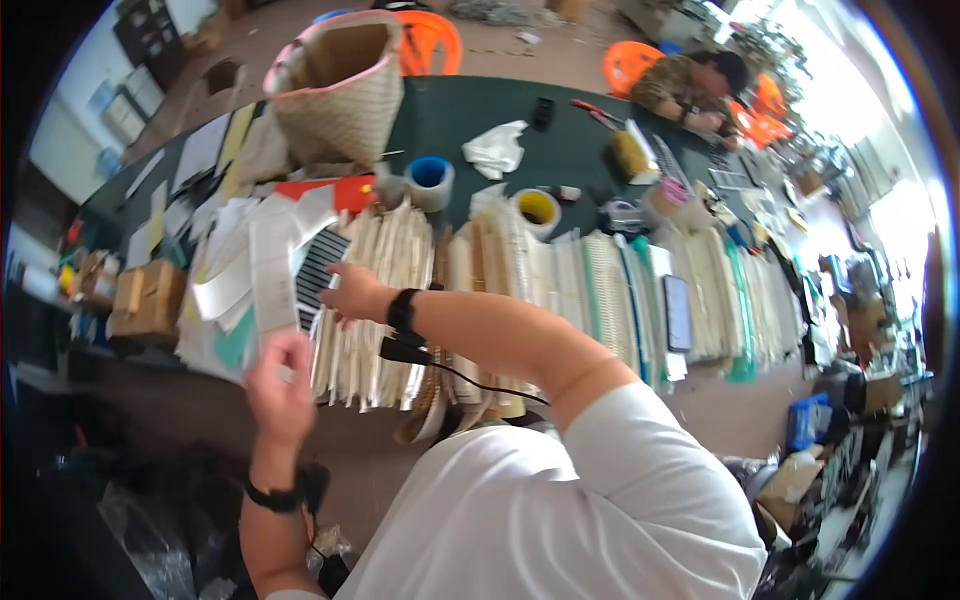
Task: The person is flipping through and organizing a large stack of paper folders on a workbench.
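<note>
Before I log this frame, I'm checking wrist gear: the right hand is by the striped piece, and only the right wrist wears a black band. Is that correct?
Not quite: the head view shows a black band on the left wrist too. The right hand is by the striped piece.

Dark green table (450, 115), orange chairs (622, 66) on far side, brownish floor (725, 405), pale wall (58, 160) at left, overexposed window (845, 75) at upper right.
</note>
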